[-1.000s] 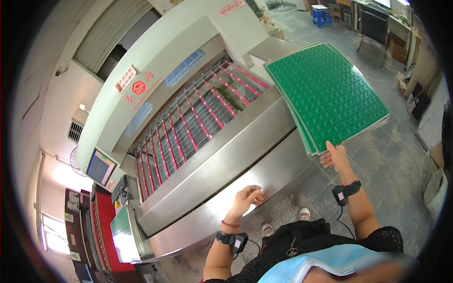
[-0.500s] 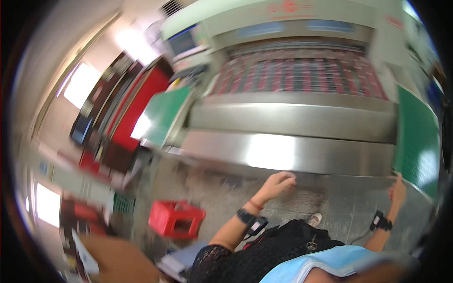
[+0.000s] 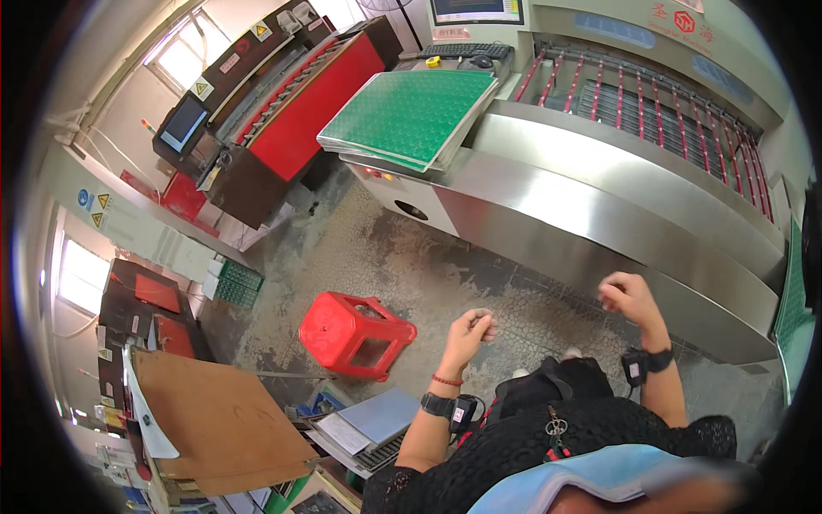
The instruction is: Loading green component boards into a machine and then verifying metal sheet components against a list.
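My left hand (image 3: 469,336) hangs in mid-air over the floor, its fingers curled in and nothing visible in them. A red beaded bracelet (image 3: 447,380) and a black strapped device (image 3: 451,409) sit on that wrist. Higher and to the right, my right hand (image 3: 629,298) is also loosely closed with nothing showing in it, in front of the steel front of a large machine (image 3: 591,197). Neither hand appears to touch anything. On the machine's left end lies a stack of green sheets (image 3: 411,116); another green sheet (image 3: 792,317) stands at the far right.
A red plastic stool (image 3: 330,334) stands on the worn floor, left of my left hand. Nearer are a brown board (image 3: 218,420) and a pale blue folder (image 3: 381,415) on a pile. A red and black machine (image 3: 291,111) stands at the back left. A keyboard (image 3: 462,51) lies behind the green stack.
The view has swung left, bringing the stool and green stack further in. My right hand has come away from the edge of the right green sheet and moved inward.
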### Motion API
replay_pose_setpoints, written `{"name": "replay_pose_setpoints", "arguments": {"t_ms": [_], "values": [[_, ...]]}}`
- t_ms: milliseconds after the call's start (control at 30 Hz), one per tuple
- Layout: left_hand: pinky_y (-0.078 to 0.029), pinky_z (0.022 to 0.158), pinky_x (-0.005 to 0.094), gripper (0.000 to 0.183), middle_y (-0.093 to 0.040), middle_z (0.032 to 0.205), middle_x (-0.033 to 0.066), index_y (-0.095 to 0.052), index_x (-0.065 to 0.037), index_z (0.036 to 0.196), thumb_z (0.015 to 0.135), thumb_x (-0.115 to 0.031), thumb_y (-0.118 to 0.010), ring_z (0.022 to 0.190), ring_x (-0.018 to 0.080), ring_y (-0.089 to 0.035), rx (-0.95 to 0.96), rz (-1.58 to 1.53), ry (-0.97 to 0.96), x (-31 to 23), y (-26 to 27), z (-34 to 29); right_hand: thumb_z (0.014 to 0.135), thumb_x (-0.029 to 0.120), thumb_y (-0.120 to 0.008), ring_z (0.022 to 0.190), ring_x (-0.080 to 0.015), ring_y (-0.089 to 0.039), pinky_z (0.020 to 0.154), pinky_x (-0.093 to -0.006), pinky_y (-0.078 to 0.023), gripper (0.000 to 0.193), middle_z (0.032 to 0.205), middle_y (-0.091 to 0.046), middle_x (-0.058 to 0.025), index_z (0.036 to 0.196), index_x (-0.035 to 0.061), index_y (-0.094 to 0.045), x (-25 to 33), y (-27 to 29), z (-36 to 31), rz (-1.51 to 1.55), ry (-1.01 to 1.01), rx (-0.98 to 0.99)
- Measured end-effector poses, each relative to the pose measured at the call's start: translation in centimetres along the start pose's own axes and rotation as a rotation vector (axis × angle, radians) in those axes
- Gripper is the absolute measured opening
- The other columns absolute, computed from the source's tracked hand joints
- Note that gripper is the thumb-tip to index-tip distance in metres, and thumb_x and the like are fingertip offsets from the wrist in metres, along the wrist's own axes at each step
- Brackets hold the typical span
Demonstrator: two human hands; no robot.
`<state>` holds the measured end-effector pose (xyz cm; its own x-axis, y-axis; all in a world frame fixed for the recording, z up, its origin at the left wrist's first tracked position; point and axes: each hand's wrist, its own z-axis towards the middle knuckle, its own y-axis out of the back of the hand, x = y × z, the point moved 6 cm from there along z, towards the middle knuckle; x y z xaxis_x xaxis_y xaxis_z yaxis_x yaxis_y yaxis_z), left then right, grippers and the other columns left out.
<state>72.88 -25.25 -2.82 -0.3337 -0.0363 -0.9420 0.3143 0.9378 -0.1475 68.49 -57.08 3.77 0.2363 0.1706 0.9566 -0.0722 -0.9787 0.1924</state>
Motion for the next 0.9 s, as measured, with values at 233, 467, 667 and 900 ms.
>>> {"name": "replay_pose_setpoints", "arguments": {"t_ms": [233, 467, 667, 900], "values": [[-0.053, 0.066, 0.0274, 0.022, -0.062, 0.087, 0.0122, -0.053, 0.005, 0.104, 0.090, -0.012, -0.050, 0.072, 0.0174, -0.062, -0.231, -0.102, -0.050, -0.1, 10.6, -1.4, 0.086, 0.019, -0.055, 0.059, -0.0106, -0.059, 0.052, -0.0225, -0.048, 0.021, 0.073, -0.063, -0.0070, 0.088, -0.0019, -0.060, 4.1, -12.0, 11.2, 0.042, 0.047, 0.270], [-0.053, 0.065, 0.0268, 0.019, -0.061, 0.087, 0.0119, -0.053, 0.005, 0.102, 0.091, -0.010, -0.048, 0.072, 0.0174, -0.062, -0.418, -0.103, -0.101, -3.8, 20.4, 3.2, 0.090, 0.027, -0.052, 0.067, -0.0126, -0.058, 0.057, -0.0247, -0.051, 0.030, 0.090, -0.061, -0.0094, 0.101, 0.0000, -0.055, 4.8, -20.6, 25.7, 0.501, -0.064, 0.265], [-0.053, 0.064, 0.0269, 0.018, -0.061, 0.086, 0.0121, -0.054, 0.004, 0.100, 0.091, -0.010, -0.048, 0.072, 0.0168, -0.062, -0.453, -0.122, -0.099, -7.2, 27.9, 8.3, 0.090, 0.029, -0.053, 0.071, -0.0156, -0.062, 0.057, -0.0255, -0.052, 0.029, 0.090, -0.062, -0.0124, 0.097, 0.0008, -0.054, 7.5, -26.4, 34.1, 0.712, -0.157, 0.276], [-0.052, 0.062, 0.0260, 0.018, -0.062, 0.085, 0.0115, -0.054, 0.003, 0.100, 0.090, -0.012, -0.049, 0.072, 0.0157, -0.062, -0.487, -0.207, -0.062, -8.1, 34.5, 13.7, 0.090, 0.025, -0.051, 0.047, -0.0097, -0.050, 0.039, -0.0217, -0.038, 0.026, 0.074, -0.063, -0.0125, 0.088, -0.0007, -0.055, 6.5, -26.1, 36.9, 0.609, -0.126, -0.008]]}}
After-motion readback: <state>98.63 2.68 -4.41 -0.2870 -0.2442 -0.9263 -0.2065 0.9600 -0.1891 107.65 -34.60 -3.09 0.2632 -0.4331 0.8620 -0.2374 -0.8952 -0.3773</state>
